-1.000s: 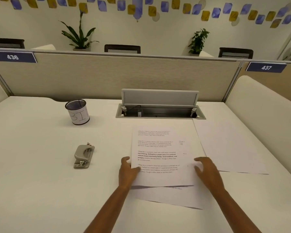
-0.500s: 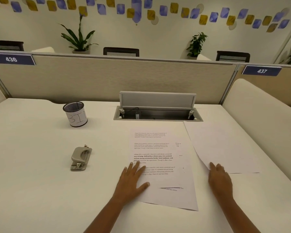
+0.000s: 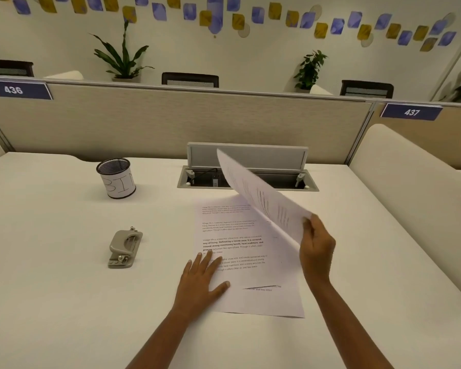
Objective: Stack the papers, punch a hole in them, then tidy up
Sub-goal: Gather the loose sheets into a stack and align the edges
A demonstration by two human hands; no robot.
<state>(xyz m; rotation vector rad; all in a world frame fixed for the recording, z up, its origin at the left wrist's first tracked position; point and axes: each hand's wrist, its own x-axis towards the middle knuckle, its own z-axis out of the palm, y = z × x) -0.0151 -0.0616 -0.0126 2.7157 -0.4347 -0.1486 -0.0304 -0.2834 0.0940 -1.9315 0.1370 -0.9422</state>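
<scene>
Two printed sheets [image 3: 240, 235] lie overlapped on the white desk [image 3: 51, 288], the upper one shifted a little above the lower. My left hand [image 3: 201, 283] rests flat, fingers spread, on their lower left corner. My right hand [image 3: 316, 251] pinches the near edge of a third sheet [image 3: 261, 198], which hangs tilted in the air above the right side of the pile, its printed side facing left. A grey hole punch [image 3: 125, 249] sits on the desk to the left of the papers, untouched.
A mesh pen cup [image 3: 116, 178] labelled BIN stands at the back left. An open cable hatch [image 3: 246, 169] with a raised lid lies behind the papers. A beige partition [image 3: 144, 121] closes the back; a padded divider [image 3: 415, 177] runs along the right.
My right hand has taken hold of the sheet that lay at the right and lifted it up and leftward over the pile. My left hand stays flat on the stacked sheets.
</scene>
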